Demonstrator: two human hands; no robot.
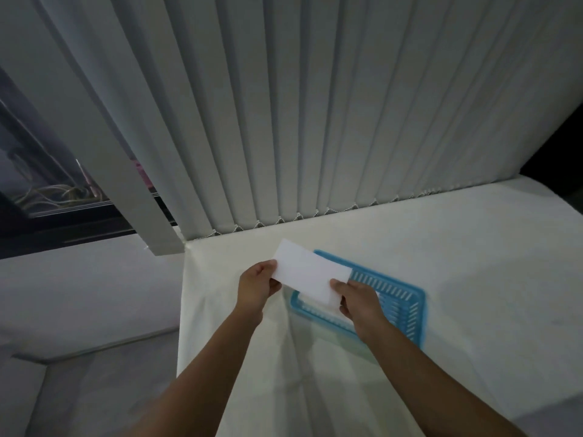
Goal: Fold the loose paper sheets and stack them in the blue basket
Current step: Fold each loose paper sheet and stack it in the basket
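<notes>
- Left hand (257,287) closed on the left short end of a folded white paper sheet (310,274), thumb on top, fingers curled under.
- Folded white paper sheet held up in the air between both hands, tilted, far-left corner highest; it overlaps the near-left part of the basket in the view.
- Right hand (358,299) pinches the sheet's near-right corner, thumb on top, other fingers hidden under the paper.
- Blue basket (407,305) sits on the white cloth (473,263), below and right of the sheet; slotted walls, rectangular.
- White paper already lies inside the basket, only a strip showing under the held sheet; how many sheets, cannot tell.
- White cloth covers the table and drapes down the near side with creases.
- Both bare forearms reach in from the bottom edge.
- Vertical blinds (315,105) hang behind the table; dark window (38,171) at far left.
</notes>
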